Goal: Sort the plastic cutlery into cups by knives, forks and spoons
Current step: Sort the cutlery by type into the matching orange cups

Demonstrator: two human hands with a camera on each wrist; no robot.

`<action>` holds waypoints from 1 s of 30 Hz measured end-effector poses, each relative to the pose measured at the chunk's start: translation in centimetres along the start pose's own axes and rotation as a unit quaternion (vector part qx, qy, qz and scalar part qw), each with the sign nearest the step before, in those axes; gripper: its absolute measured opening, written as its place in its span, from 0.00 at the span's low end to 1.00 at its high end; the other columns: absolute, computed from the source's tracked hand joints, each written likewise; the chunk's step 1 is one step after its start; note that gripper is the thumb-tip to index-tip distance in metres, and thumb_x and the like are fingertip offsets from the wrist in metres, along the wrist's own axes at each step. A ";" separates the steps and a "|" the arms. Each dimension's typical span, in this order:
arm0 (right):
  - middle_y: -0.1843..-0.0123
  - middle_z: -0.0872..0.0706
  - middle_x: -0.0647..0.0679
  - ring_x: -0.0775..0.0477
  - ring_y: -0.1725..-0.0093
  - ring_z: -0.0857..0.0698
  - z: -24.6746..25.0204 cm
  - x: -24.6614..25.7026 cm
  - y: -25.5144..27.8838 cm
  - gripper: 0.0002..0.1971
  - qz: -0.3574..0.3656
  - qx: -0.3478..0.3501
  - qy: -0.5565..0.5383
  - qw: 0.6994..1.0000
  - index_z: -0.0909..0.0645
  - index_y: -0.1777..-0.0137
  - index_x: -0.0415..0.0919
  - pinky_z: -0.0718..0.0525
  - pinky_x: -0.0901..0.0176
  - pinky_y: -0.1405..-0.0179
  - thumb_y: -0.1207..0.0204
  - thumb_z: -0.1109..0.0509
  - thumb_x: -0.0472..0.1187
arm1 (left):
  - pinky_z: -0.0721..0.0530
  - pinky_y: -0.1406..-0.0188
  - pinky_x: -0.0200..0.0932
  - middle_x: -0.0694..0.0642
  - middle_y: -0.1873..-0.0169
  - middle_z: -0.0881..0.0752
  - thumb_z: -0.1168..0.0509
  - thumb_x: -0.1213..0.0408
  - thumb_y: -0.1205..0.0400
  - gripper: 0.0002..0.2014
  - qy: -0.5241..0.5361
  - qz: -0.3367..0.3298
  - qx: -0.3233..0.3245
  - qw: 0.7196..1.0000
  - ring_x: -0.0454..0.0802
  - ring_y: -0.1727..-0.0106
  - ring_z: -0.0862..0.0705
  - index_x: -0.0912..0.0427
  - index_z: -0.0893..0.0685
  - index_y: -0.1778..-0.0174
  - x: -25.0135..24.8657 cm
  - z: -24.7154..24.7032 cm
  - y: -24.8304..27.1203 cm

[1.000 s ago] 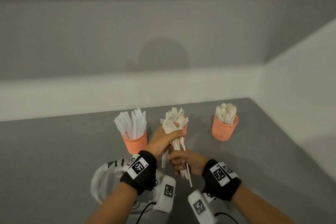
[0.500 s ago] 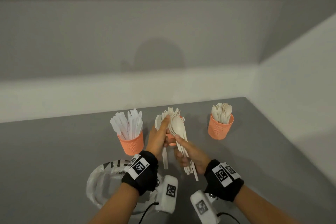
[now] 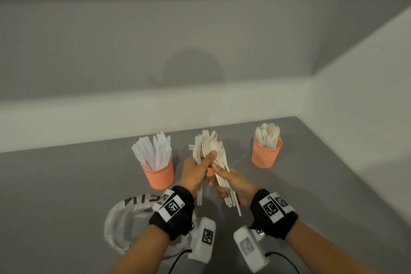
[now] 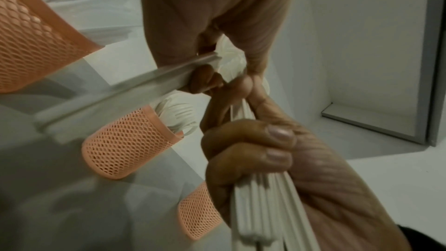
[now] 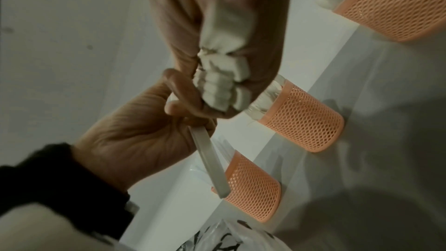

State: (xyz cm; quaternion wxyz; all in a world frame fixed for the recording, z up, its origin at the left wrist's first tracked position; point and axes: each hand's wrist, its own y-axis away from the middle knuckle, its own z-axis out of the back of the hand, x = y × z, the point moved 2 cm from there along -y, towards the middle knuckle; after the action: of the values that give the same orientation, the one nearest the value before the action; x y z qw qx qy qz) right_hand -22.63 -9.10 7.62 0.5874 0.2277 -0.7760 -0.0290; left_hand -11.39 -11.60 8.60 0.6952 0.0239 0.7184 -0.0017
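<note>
Three orange mesh cups stand in a row on the grey table. The left cup (image 3: 158,174) holds knives, the right cup (image 3: 266,154) holds spoons, and the middle cup (image 5: 301,117), with forks, is mostly hidden behind my hands in the head view. My right hand (image 3: 222,181) grips a bundle of white cutlery (image 3: 219,162) by its handles (image 4: 265,207), spoon heads up. My left hand (image 3: 204,160) holds a single white cutlery piece whose handle (image 3: 199,198) hangs down. Its thumb lies across the bundle's front spoon. I cannot tell the single piece's type.
A crumpled clear plastic bag (image 3: 124,224) lies on the table near my left wrist. Walls close the table at the back and on the right, just behind the spoon cup. Bare grey tabletop stretches to the left of the knife cup.
My right hand has lifted its bundle up against the left hand. The left thumb has moved onto the bundle's front spoon. The cups have not moved.
</note>
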 end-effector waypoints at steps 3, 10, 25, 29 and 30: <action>0.71 0.15 0.47 0.57 0.84 0.27 -0.1 -0.2 0.0 0.16 -0.008 -0.003 -0.018 1.000 0.21 0.51 0.37 0.27 0.68 0.84 0.18 0.42 0.51 | 0.24 0.75 0.33 0.52 0.77 0.17 0.40 0.61 0.17 0.12 0.009 0.014 -0.026 1.000 0.38 0.80 0.19 0.64 0.17 0.61 0.2 -0.4 0.1; 0.60 0.14 0.40 0.47 0.68 0.12 0.4 -0.8 0.6 0.14 -0.015 0.004 -0.023 1.000 0.19 0.41 0.39 0.12 0.55 0.68 0.18 0.40 0.46 | 0.17 0.59 0.53 0.62 0.68 0.14 0.48 0.61 0.15 0.12 0.103 0.055 -0.166 0.979 0.59 0.65 0.14 0.62 0.22 0.58 1.3 1.9 -0.7; 0.82 0.24 0.52 0.57 0.84 0.27 0.4 -0.9 2.0 0.14 -0.003 -0.011 0.071 0.997 0.23 0.41 0.39 0.14 0.60 0.74 0.19 0.37 0.48 | 0.29 0.83 0.32 0.46 0.80 0.18 0.32 0.61 0.22 0.07 -0.019 0.015 0.024 0.999 0.37 0.84 0.26 0.61 0.16 0.58 -1.1 0.1 2.0; 0.84 0.26 0.51 0.57 0.84 0.27 -0.1 -0.2 2.8 0.14 -0.021 0.023 0.075 0.997 0.21 0.53 0.38 0.15 0.61 0.76 0.20 0.39 0.50 | 0.29 0.83 0.32 0.47 0.83 0.21 0.33 0.59 0.21 0.09 -0.057 0.005 0.047 0.997 0.37 0.85 0.27 0.62 0.18 0.63 -1.8 0.1 2.2; 0.83 0.24 0.51 0.57 0.84 0.26 -0.2 -0.2 2.8 0.14 -0.019 0.028 0.084 0.996 0.21 0.52 0.38 0.15 0.61 0.76 0.20 0.38 0.50 | 0.29 0.83 0.32 0.48 0.83 0.21 0.32 0.59 0.22 0.10 -0.058 0.006 0.041 0.997 0.38 0.85 0.27 0.62 0.18 0.63 -1.9 0.1 2.2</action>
State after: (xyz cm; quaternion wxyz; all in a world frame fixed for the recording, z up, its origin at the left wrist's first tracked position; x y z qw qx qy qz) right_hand -23.31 -6.44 8.41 0.6430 0.2604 -0.7202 0.0001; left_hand -11.13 -9.47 10.55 0.7340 0.0571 0.6762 -0.0285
